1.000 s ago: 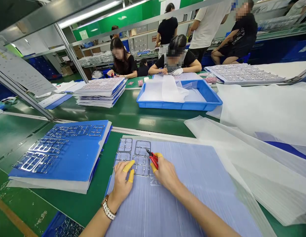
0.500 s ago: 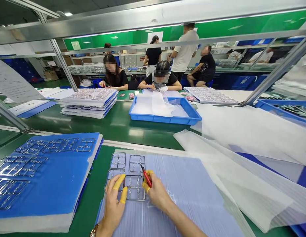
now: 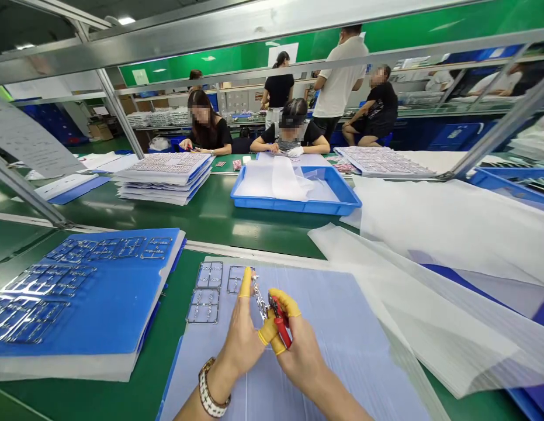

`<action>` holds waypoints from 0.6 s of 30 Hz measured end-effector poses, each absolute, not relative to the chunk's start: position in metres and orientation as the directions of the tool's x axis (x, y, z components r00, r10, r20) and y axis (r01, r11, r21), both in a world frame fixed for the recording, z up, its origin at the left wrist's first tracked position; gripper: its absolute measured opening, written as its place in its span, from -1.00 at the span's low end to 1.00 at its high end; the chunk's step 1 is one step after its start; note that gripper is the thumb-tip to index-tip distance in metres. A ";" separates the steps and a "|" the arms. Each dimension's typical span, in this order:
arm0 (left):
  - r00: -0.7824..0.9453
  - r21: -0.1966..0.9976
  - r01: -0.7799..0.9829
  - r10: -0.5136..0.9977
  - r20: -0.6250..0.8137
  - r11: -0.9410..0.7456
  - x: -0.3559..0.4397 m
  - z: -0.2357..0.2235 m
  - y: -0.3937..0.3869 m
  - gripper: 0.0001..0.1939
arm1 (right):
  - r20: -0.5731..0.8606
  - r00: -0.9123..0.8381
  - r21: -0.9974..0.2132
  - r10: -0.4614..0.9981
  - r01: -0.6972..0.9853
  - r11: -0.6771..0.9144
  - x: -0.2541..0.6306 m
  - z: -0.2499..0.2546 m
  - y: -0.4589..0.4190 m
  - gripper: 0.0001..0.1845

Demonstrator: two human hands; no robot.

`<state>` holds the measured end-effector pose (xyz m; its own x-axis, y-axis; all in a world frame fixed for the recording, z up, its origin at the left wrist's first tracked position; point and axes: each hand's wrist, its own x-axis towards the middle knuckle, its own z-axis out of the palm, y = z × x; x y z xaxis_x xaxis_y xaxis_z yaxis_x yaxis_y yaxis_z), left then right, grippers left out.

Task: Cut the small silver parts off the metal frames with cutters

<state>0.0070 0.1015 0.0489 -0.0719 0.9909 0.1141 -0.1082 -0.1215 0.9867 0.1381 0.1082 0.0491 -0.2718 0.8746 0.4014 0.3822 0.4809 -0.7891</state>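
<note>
My left hand point(image 3: 242, 336), in yellow finger cots, grips a small chrome plastic frame point(image 3: 259, 297) tipped up nearly edge-on. In my right hand point(image 3: 301, 345), also with yellow finger cots, are red-handled nippers point(image 3: 281, 330), close against the raised frame. The fingers partly hide the nippers' jaws. Beneath both hands lies a pale translucent sheet point(image 3: 337, 339). Flat on its upper left part are chrome frames with lettering: an upper frame point(image 3: 210, 274), a lower frame point(image 3: 203, 306), and another frame point(image 3: 235, 279) partly behind my left fingers.
At left, a blue sheet stack point(image 3: 118, 298) carries several chrome frames. A blue tray point(image 3: 293, 207) with white film stands beyond the bench divider. Loose translucent sheets point(image 3: 412, 304) spread at right. Metal bars point(image 3: 122, 111) cross overhead and at the sides. Several people sit or stand opposite.
My left hand has lifted a chrome frame off the sheet and tilted it. My right hand has brought the nippers slightly right and down, close to that frame. The view has shifted slightly.
</note>
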 end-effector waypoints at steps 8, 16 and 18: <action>0.181 0.587 -0.749 0.947 -0.264 0.307 0.069 0.037 0.112 -0.38 | 0.327 -0.154 -0.827 0.932 0.431 0.361 0.183 0.060 0.095 -0.57; 0.234 0.519 -0.757 0.906 -0.352 0.397 0.086 0.036 0.117 -0.30 | 0.277 -0.222 -0.644 0.935 0.679 0.352 0.262 0.058 0.078 -0.61; 0.208 0.583 -0.714 0.913 -0.352 0.387 0.091 0.032 0.118 -0.26 | 0.279 -0.265 -0.585 0.923 0.715 0.382 0.266 0.055 0.077 -0.61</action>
<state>0.0914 0.1180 0.0318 0.2077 0.9126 -0.3522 -0.7144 0.3874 0.5826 0.2665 0.0770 0.0551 -0.2650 0.9231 0.2787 0.7155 0.3820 -0.5850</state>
